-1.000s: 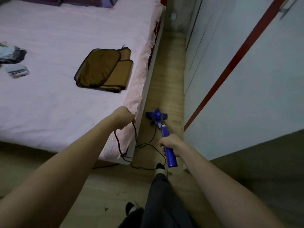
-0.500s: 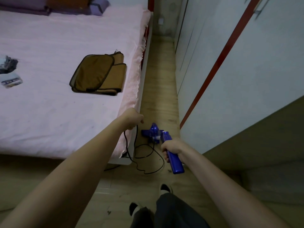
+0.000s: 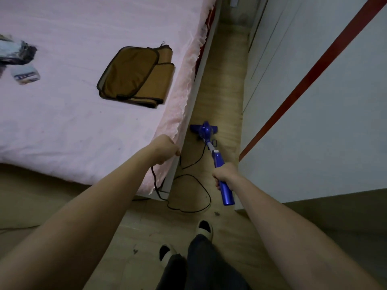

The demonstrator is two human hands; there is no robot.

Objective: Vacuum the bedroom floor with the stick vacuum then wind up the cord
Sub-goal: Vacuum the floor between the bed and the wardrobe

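Note:
The blue stick vacuum (image 3: pixel 217 159) stands on the wooden floor (image 3: pixel 224 84) in the narrow aisle between the bed and the wardrobe. Its floor head (image 3: pixel 204 129) sits close to the bed frame. My right hand (image 3: pixel 225 174) grips the blue handle near its upper end. My left hand (image 3: pixel 164 149) holds the black cord (image 3: pixel 188 176) up at the bed's corner. From that hand the cord hangs down and loops loosely over the floor toward the vacuum.
A bed with a pink sheet (image 3: pixel 73 101) fills the left, carrying a folded brown mat (image 3: pixel 136 77) and small items (image 3: pixel 18 59) at the far left. White wardrobe doors with a red stripe (image 3: pixel 314 80) bound the aisle on the right. My feet (image 3: pixel 188 239) stand at the aisle's near end.
The vacuum head has been pushed forward along the aisle, away from me, after being pulled close half a second ago. My left hand still holds the cord at the bed corner.

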